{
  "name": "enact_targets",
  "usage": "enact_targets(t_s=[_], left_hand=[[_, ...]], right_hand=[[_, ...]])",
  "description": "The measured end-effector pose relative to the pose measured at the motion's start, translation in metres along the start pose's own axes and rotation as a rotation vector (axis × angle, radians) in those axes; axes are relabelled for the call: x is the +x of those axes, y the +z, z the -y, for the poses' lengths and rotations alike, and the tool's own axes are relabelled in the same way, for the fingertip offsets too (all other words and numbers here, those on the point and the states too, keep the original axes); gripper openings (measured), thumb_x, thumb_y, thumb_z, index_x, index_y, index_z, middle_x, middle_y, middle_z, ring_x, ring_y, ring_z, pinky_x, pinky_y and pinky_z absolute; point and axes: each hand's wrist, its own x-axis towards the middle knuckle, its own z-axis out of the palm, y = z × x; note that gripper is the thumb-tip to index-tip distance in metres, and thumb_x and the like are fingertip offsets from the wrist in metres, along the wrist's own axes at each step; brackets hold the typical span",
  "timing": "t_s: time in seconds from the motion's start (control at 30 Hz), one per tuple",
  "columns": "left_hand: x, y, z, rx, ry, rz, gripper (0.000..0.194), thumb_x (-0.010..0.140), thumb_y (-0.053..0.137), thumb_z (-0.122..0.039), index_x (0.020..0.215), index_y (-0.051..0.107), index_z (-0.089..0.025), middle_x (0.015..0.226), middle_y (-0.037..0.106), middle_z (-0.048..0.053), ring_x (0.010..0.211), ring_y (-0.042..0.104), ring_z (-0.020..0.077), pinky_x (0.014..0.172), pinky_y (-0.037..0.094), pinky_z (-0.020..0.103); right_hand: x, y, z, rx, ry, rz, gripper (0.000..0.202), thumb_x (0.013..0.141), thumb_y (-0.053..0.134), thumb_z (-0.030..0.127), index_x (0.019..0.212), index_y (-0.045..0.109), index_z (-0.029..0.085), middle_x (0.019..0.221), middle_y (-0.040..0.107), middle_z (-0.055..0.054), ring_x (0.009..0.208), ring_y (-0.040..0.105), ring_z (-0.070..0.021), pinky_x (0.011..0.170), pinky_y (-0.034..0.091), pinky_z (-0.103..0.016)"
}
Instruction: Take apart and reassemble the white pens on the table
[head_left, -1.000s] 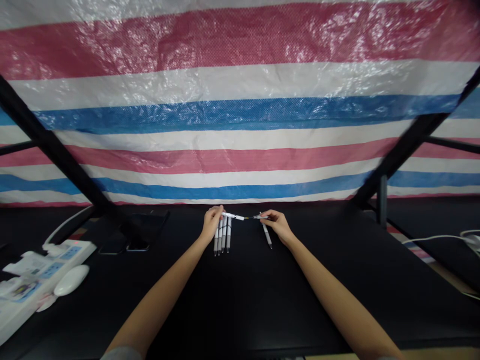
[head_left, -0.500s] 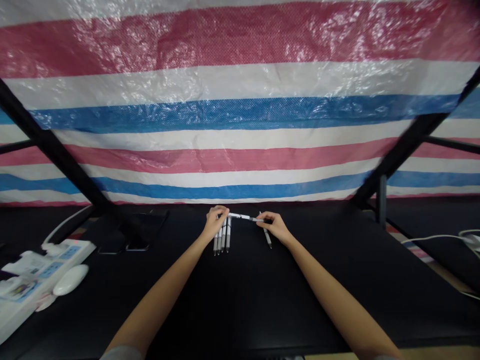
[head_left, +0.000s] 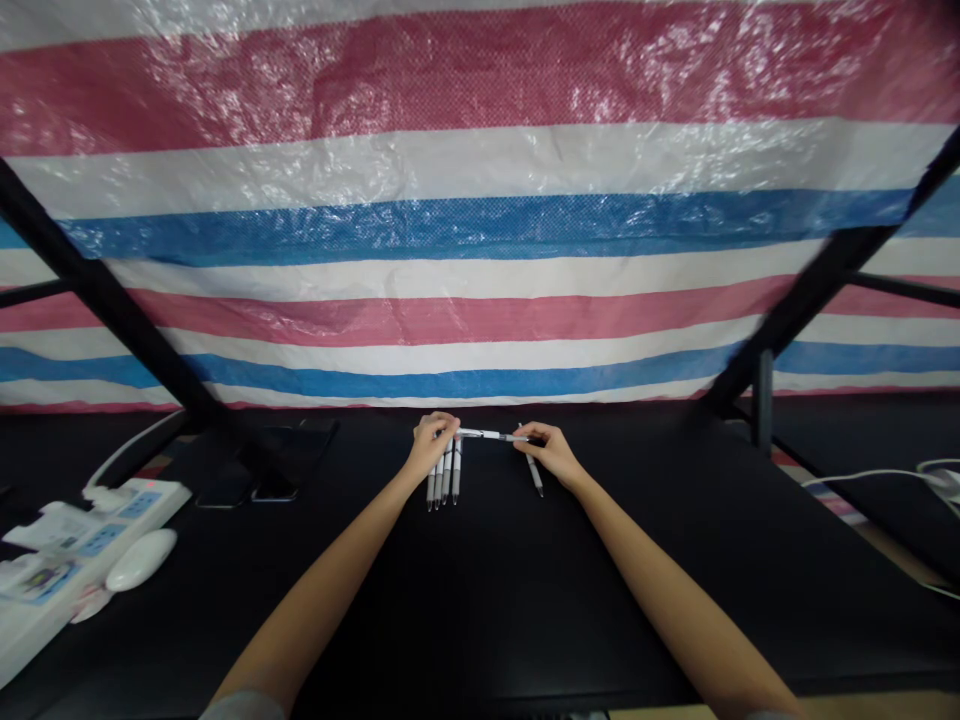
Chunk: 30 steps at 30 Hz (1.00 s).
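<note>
A white pen (head_left: 486,434) with a grey end lies crosswise between my two hands. My left hand (head_left: 433,438) pinches its left end, fingers closed. Around the grey right end, the fingers of my right hand (head_left: 548,448) are closed as well. Several similar pens (head_left: 447,478) lie side by side on the black table just below my left hand, their upper parts partly covered by it. One more pen (head_left: 535,474) rests at a slant beneath my right hand, its top partly hidden by the fingers.
On the left are a white power strip (head_left: 112,540) with plugs, a white computer mouse (head_left: 142,559) and dark phone-like slabs (head_left: 276,490). Black frame bars (head_left: 127,310) rise at both sides. A striped tarp (head_left: 480,230) hangs behind the table (head_left: 480,600). White cables (head_left: 862,475) run at right.
Both hands stay nearly in place, still on the same pen. The pen has shifted very slightly; the pens on the table have not moved.
</note>
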Motion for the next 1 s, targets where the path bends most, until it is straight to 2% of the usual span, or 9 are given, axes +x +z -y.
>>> enact_targets(t_s=[0.4, 0.6, 1.0], left_hand=[[-0.0001, -0.0029, -0.0052, -0.029, -0.022, 0.057, 0.037, 0.084, 0.049, -0.036, 0.054, 0.064, -0.020, 0.091, 0.065, 0.003, 0.095, 0.055, 0.0202, 0.089, 0.037, 0.034], [0.0000, -0.0033, -0.0067, -0.009, -0.004, 0.091, 0.037, 0.083, 0.050, -0.036, 0.052, 0.063, -0.020, 0.090, 0.065, 0.003, 0.094, 0.056, 0.0196, 0.090, 0.036, 0.033], [0.0011, -0.0012, -0.0031, -0.020, 0.010, 0.075, 0.036, 0.083, 0.051, -0.038, 0.055, 0.065, -0.020, 0.089, 0.066, 0.004, 0.093, 0.057, 0.0199, 0.088, 0.039, 0.034]], right_hand=[[0.0002, -0.0014, -0.0024, -0.006, 0.005, -0.001, 0.020, 0.064, 0.071, 0.032, 0.077, 0.067, 0.018, 0.087, 0.069, -0.005, 0.089, 0.062, -0.0222, 0.087, 0.042, -0.038], [0.0002, -0.0011, -0.0006, -0.031, -0.011, 0.043, 0.021, 0.065, 0.070, 0.034, 0.078, 0.067, 0.018, 0.087, 0.069, -0.005, 0.088, 0.062, -0.0219, 0.086, 0.042, -0.038], [-0.0009, -0.0013, 0.0017, -0.016, 0.004, 0.047, 0.023, 0.064, 0.071, 0.035, 0.078, 0.067, 0.017, 0.084, 0.069, -0.005, 0.085, 0.061, -0.0215, 0.083, 0.043, -0.037]])
